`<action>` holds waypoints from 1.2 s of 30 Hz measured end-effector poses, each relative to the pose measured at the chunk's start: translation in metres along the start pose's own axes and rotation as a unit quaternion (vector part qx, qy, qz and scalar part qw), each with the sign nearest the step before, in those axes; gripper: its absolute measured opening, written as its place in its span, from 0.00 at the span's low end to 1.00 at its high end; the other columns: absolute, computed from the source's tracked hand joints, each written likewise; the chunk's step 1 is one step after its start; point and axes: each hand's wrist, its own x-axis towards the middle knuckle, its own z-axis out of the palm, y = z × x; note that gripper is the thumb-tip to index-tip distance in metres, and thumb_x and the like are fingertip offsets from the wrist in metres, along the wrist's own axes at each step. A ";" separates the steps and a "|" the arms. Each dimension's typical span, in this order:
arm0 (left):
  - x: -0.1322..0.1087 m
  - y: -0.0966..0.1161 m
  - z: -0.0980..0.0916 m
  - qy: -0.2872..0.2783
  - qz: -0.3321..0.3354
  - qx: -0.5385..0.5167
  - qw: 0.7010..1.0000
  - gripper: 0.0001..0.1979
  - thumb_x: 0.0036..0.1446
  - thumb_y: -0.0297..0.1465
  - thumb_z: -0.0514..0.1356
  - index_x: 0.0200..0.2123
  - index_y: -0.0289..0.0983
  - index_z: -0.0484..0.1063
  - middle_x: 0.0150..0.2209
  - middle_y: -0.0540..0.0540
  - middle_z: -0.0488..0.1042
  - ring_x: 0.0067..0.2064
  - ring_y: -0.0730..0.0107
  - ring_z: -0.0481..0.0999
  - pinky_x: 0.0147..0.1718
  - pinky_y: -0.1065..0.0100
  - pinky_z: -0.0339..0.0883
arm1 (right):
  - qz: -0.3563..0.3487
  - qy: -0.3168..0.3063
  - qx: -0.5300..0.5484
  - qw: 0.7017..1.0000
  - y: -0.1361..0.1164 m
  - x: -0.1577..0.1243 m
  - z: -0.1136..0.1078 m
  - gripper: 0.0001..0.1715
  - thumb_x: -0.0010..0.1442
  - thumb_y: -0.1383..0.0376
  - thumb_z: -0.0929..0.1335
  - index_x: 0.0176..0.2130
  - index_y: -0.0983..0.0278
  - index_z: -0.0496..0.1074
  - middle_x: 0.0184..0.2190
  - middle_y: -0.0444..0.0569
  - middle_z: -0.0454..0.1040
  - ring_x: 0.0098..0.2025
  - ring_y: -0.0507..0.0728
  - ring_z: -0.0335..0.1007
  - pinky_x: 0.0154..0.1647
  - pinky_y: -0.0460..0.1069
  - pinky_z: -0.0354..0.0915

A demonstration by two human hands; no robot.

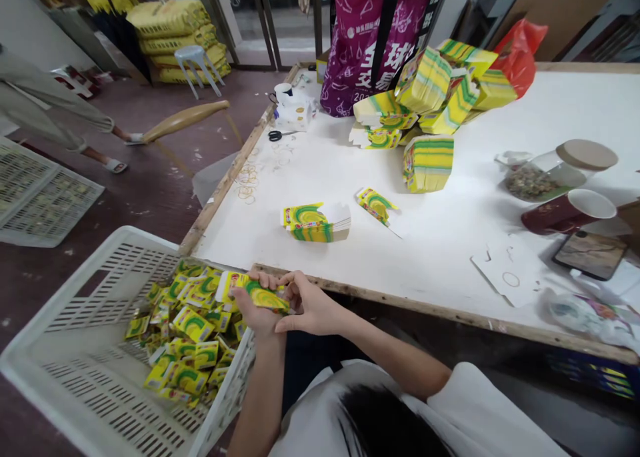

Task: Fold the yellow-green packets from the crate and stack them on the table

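Being clasped by left hand (254, 308) and right hand (311, 306) is one carton (264, 296); many are heaped in the basket (75, 290), flat stacks (429, 164) left.

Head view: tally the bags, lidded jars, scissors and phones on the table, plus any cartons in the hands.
Bags: 2 (magenta bag, red bag)
Lidded jar: 1
Scissors: 1
Phone: 1
Carton, held between left hand and right hand: 1
Total: 6

White table (450, 243) with stacks of yellow-green cartons (429, 163), scissors (275, 135), rubber bands (247, 180), a phone (590, 253), a maroon cup (565, 211)
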 end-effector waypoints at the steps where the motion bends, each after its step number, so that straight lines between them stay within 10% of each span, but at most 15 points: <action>1: 0.000 -0.001 0.000 0.013 0.005 0.025 1.000 0.28 0.55 0.61 0.52 0.31 0.40 0.65 0.25 0.52 0.59 0.25 0.73 0.63 0.27 0.71 0.67 | 0.003 0.007 -0.020 1.000 -0.002 0.001 -0.002 0.39 0.44 0.57 0.80 0.49 0.61 0.62 0.30 0.38 0.64 0.27 0.49 0.59 0.27 0.44 0.58; 7: -0.010 -0.015 -0.011 0.020 0.039 0.195 0.980 0.23 0.57 0.53 0.60 0.44 0.40 0.72 0.34 0.46 0.76 0.35 0.65 0.77 0.38 0.63 0.74 | -0.049 0.099 -0.115 0.987 -0.021 0.010 -0.031 0.02 0.59 0.67 0.70 0.36 0.64 0.72 0.26 0.40 0.69 0.28 0.51 0.62 0.31 0.46 0.57; 11: -0.006 -0.011 -0.026 0.013 0.000 0.191 0.982 0.19 0.58 0.46 0.63 0.42 0.36 0.75 0.38 0.43 0.79 0.43 0.60 0.79 0.45 0.60 0.75 | -0.093 0.126 -0.166 0.974 -0.023 0.009 -0.052 0.04 0.60 0.69 0.69 0.33 0.63 0.74 0.28 0.44 0.73 0.31 0.53 0.66 0.34 0.47 0.61; 15: 0.011 0.009 -0.042 -0.121 0.059 0.227 0.965 0.32 0.58 0.50 0.61 0.59 0.37 0.67 0.60 0.35 0.70 0.62 0.52 0.69 0.62 0.55 0.62 | -0.156 0.109 -0.334 0.923 -0.028 0.004 -0.069 0.08 0.64 0.69 0.67 0.36 0.60 0.78 0.35 0.50 0.77 0.40 0.58 0.68 0.46 0.53 0.63; 19: 0.013 0.021 -0.037 -0.300 0.021 0.410 0.861 0.43 0.46 0.44 0.72 0.62 0.37 0.61 0.59 0.34 0.70 0.61 0.47 0.70 0.60 0.50 0.64 | -0.229 0.008 -0.427 0.875 -0.037 -0.001 -0.063 0.10 0.64 0.69 0.68 0.37 0.55 0.78 0.35 0.48 0.77 0.45 0.59 0.68 0.62 0.61 0.55; 22: 0.000 0.017 -0.024 -0.316 -0.018 0.476 0.821 0.29 0.50 0.41 0.69 0.52 0.38 0.66 0.45 0.42 0.77 0.47 0.55 0.78 0.46 0.56 0.73 | -0.247 0.111 -0.375 0.887 -0.033 -0.001 -0.048 0.15 0.63 0.65 0.69 0.50 0.54 0.74 0.47 0.51 0.75 0.55 0.61 0.66 0.69 0.64 0.46; 26: -0.017 0.005 -0.012 -0.230 0.057 0.506 0.830 0.33 0.50 0.42 0.68 0.55 0.37 0.60 0.42 0.43 0.75 0.42 0.57 0.78 0.40 0.60 0.73 | -0.149 0.311 -0.134 0.929 -0.017 0.006 -0.036 0.45 0.56 0.52 0.74 0.65 0.61 0.57 0.61 0.61 0.64 0.64 0.66 0.59 0.64 0.63 0.59; 31: -0.025 -0.006 -0.009 -0.240 0.206 0.501 0.805 0.36 0.57 0.35 0.64 0.64 0.38 0.50 0.56 0.33 0.69 0.56 0.54 0.74 0.49 0.57 0.72 | 0.038 0.102 0.117 0.987 -0.009 0.011 -0.038 0.37 0.54 0.46 0.74 0.55 0.63 0.68 0.49 0.56 0.75 0.52 0.63 0.73 0.54 0.58 0.70; 36: -0.022 -0.004 -0.012 -0.252 0.258 0.508 0.783 0.30 0.54 0.29 0.65 0.58 0.40 0.57 0.51 0.38 0.71 0.53 0.55 0.75 0.48 0.58 0.73 | 0.021 0.062 0.086 0.994 -0.006 0.006 -0.044 0.39 0.56 0.44 0.71 0.59 0.62 0.68 0.50 0.54 0.76 0.51 0.61 0.74 0.55 0.57 0.69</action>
